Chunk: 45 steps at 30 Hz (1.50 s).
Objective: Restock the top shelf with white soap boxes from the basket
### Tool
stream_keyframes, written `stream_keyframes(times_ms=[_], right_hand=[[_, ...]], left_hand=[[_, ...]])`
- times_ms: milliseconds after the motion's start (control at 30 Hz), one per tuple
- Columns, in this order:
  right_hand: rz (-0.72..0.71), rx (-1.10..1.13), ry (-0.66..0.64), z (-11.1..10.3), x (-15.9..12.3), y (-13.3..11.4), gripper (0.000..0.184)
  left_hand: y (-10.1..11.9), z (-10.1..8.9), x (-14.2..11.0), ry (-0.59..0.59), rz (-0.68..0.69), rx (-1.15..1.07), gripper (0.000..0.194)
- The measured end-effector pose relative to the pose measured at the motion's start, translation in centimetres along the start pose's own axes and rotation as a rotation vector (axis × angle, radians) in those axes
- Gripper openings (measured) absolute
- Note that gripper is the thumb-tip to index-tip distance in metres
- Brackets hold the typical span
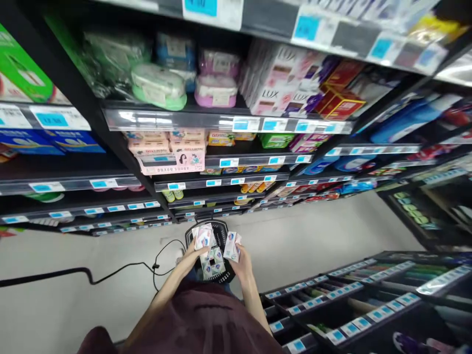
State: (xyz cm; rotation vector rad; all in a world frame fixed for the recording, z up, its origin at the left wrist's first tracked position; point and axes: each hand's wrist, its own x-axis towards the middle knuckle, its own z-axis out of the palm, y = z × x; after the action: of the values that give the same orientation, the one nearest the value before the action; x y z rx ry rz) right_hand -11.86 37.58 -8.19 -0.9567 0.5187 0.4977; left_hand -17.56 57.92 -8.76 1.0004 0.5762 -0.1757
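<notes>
My left hand (pixel 191 256) is closed round a small white and pink box (pixel 202 237) held over a black shopping basket (pixel 221 236) on the floor. My right hand (pixel 241 263) grips another small white box with blue print (pixel 232 246) just to the right. More of the same boxes (pixel 213 263) lie in the basket between my hands. Both bare forearms reach forward from a dark maroon garment (pixel 199 319).
Dark store shelves (pixel 221 120) with blue price tags rise ahead, stocked with soap boxes (pixel 280 83), wipes tubs (pixel 158 86) and pink packs (pixel 173 152). Lower shelving (pixel 350 300) stands at my right. A black cable (pixel 110 273) runs over the pale floor at left.
</notes>
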Motion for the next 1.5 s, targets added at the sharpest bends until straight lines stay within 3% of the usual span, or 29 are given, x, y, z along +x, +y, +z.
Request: stream_keyframes(times_ms=[133,267,367,533,733,867,1000,1167,1333,1500], right_hand=[[-0.108,0.003,-0.138,1.5,-0.8,-2.1,0.065],[-0.291,-0.143,-0.085,2.4,-1.1,-4.0,0.088],[-0.336,-0.192,-0.04,2.9,-1.0,-5.0,0.08],[-0.334,-0.153,-0.027,3.7,-0.7,-5.8,0.063],[-0.32,-0.084,-0.095,5.3,-1.1,-6.9,0.049],[-0.305,-0.051,-0.141,6.7,-1.2,-8.3,0.045],[-0.271,0.031,-0.15,7.9,-1.1,-9.7,0.042],[-0.239,0.077,-0.229,9.2,-0.9,-11.2,0.04],[-0.294,0.032,-0.26,10.9,-1.1,-12.8,0.041],[-0.44,-0.135,-0.361,13.3,-2.0,-16.5,0.051]], left_hand=[[2.1,1.3,-0.8,-0.016,-0.03,-0.099,0.08],[3.8,1.1,-1.4,-0.013,0.124,0.063,0.085],[4.9,0.5,-1.6,-0.027,0.273,0.157,0.084],[6.6,-0.4,-2.1,0.028,0.353,0.175,0.059],[7.6,-1.0,-2.4,0.036,0.312,0.164,0.059],[7.5,-1.0,-2.5,0.005,0.302,0.1,0.063],[7.0,-0.2,-3.0,0.029,0.239,-0.11,0.072],[6.7,1.1,-3.2,0.086,0.145,-0.336,0.059],[6.8,1.0,-2.9,0.118,0.189,-0.279,0.054],[5.3,0.4,-2.3,0.22,0.282,-0.113,0.075]])
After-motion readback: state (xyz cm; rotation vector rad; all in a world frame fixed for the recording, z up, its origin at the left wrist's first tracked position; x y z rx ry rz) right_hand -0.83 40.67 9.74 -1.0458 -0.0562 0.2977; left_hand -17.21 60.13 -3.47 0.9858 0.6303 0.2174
